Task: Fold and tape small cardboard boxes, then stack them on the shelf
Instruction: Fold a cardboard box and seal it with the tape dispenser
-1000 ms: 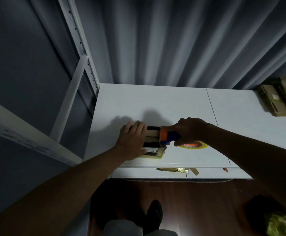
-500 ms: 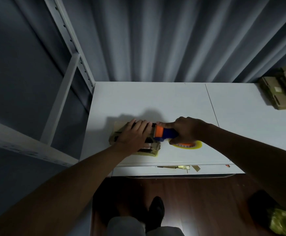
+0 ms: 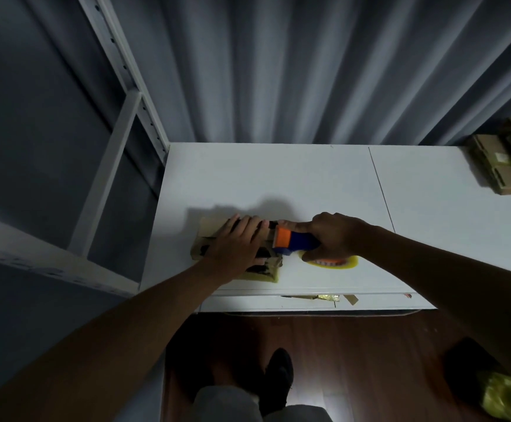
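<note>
Fingers (image 3: 242,226) of the left hand (image 3: 233,251) lay fairly straight and flat on top of the small cardboard box (image 3: 214,239), pressing it down rather than curling round it, while the right hand (image 3: 333,236) was clenched around the blue-and-orange tape dispenser (image 3: 294,240), forefinger stretched forward along its top. That box sat on the white table (image 3: 278,178) toward its near left corner, close to the front edge and directly under the left palm; its long axis ran roughly left to right, parallel with that front edge, its far end pointing at the metal shelf frame (image 3: 105,166). Meeting the box's right end, the dispenser lay in line with the same axis, so the coming pull of tape probably had to run along the box's length from right to left. A yellow tape roll (image 3: 330,263) lay beside the right hand, and more folded cardboard (image 3: 504,166) was stacked at the table's far right corner.
</note>
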